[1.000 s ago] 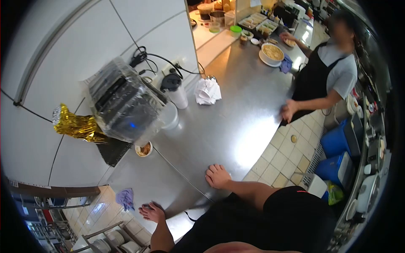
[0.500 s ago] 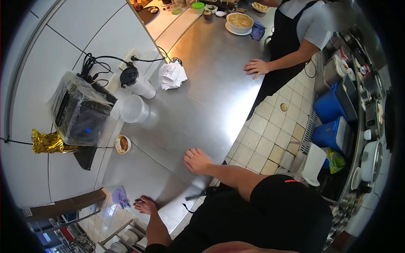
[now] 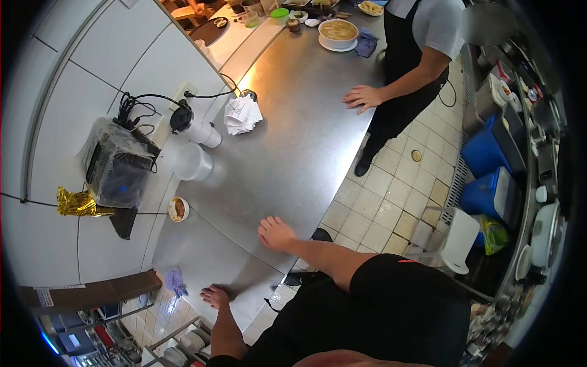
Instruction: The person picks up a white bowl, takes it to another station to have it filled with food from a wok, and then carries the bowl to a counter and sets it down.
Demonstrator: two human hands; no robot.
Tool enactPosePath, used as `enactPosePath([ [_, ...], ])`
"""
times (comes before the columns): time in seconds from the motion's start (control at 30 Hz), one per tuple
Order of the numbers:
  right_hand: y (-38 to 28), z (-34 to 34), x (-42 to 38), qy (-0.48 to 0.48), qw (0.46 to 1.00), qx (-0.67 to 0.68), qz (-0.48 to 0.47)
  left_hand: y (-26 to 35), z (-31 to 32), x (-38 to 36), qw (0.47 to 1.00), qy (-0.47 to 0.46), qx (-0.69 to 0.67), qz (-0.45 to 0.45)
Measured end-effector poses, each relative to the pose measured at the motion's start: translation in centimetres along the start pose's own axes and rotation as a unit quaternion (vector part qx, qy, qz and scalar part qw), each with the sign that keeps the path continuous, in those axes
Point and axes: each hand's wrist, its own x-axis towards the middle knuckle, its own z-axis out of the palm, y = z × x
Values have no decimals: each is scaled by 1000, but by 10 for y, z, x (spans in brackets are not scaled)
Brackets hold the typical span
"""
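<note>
My right hand (image 3: 276,233) lies flat on the steel counter (image 3: 275,165), fingers spread and holding nothing. Near the counter's lower left end rests my left hand (image 3: 214,296), palm down, its fingers apart at the edge. A crumpled purple cloth (image 3: 175,281) is just left of it. Farther up along the wall side sits a small white bowl (image 3: 178,209) with brown food inside. Beyond that come a translucent round tub (image 3: 193,162), a white tumbler with a black lid (image 3: 202,131) and a stack of paper slips (image 3: 243,115).
Across the counter a person in a black apron (image 3: 397,79) rests one hand (image 3: 362,98) on it. A large bowl of food (image 3: 338,32) stands near them. A plastic-wrapped device (image 3: 119,165) is against the wall. Blue bins (image 3: 486,192) and a white chair (image 3: 455,241) stand at right.
The view has shifted slightly, so most things sit a little differently in it. Both my hands stay resting on the counter. The other person's hand also stays there.
</note>
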Motion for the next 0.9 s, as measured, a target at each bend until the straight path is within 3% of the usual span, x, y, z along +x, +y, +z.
enactPosePath([
  [0.43, 2, 5, 4, 19, 999, -26, -20, -17, -7, -41, 995, -20, -56, 84],
  [0.67, -5, 6, 4, 24, 1000, -17, -11, -18, -24, -20, 990, 28, -99, 93],
  [0.77, -8, 9, 3, 25, 999, -24, -10, -18, -20, -16, 979, 107, -140, 107],
  [0.9, -8, 14, 0, 37, 999, -36, -8, -18, -20, -7, 980, 111, -120, 114],
])
